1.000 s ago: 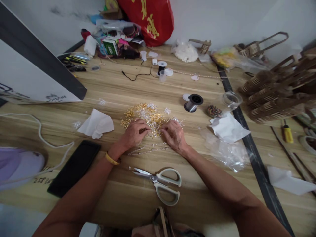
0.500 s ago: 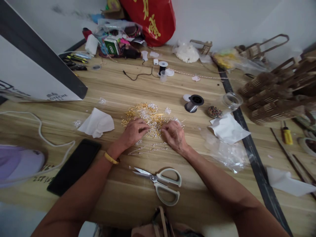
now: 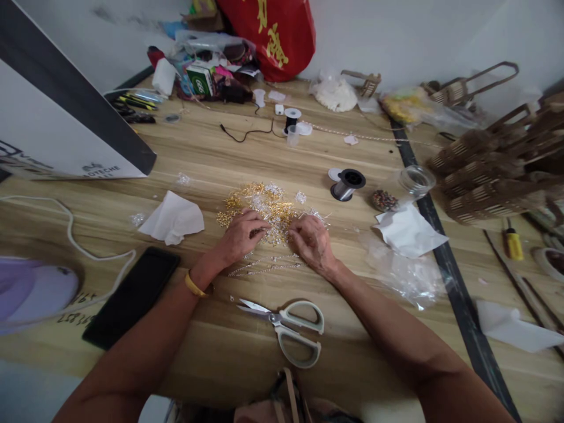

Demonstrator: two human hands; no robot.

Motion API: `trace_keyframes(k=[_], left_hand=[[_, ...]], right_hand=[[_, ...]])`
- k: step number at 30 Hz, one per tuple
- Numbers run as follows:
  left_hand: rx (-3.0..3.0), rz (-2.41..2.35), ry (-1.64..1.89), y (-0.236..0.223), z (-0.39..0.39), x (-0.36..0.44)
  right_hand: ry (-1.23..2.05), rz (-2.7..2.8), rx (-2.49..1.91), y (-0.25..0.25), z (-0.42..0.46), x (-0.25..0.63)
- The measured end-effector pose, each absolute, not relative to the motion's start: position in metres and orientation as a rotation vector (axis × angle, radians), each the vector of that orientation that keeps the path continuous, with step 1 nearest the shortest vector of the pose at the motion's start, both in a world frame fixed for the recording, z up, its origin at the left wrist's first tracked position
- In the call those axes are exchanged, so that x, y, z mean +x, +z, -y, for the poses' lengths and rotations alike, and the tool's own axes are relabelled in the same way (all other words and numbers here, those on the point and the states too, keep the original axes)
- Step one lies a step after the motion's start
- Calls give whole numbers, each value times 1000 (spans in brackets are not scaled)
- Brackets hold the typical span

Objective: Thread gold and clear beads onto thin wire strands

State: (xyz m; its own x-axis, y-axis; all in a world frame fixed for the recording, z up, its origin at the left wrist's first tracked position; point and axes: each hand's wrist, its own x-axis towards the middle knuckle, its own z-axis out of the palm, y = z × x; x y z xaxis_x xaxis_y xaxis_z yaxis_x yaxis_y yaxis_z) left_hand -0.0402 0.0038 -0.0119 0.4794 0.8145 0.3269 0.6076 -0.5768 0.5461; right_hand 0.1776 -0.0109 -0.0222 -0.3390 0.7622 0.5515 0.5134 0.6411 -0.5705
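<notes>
A loose pile of small gold and silver beads and pins [image 3: 277, 210] lies in the middle of the wooden table. At its left front edge my left hand [image 3: 242, 234] has its thumb and fingers drawn together; whatever is between them is too small to make out. My right hand [image 3: 312, 241] is curled at the pile's right edge, thumb against fingers, and its fingertips' contents are hidden too. Just in front of the hands lies a thin silver chain [image 3: 264, 268] in two strands. Closer to me rest scissors [image 3: 282, 320] with pale handles, blades slightly apart, pointing left.
A black phone [image 3: 132, 296] and white paper [image 3: 173, 218] lie left. To the right are a wire spool [image 3: 347, 185], a tipped clear jar [image 3: 412, 183] with dark beads, a plastic bag [image 3: 408, 273] and brown woven baskets [image 3: 480, 170]. A white box [image 3: 66, 117] stands at far left.
My left hand has shifted very slightly right at the pile's edge. My right hand stays in nearly the same place. The whole view has moved a little; chain and scissors lie as before.
</notes>
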Motion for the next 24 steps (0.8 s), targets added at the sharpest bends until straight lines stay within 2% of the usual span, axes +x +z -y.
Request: trace_keyframes(k=[5, 24], left_hand=[[2464, -1183, 737, -12, -1, -39], [2490, -1165, 864, -16, 2, -29]], right_hand=[[367, 2028, -1003, -20, 12, 177], [342, 2029, -1003, -18, 13, 176]])
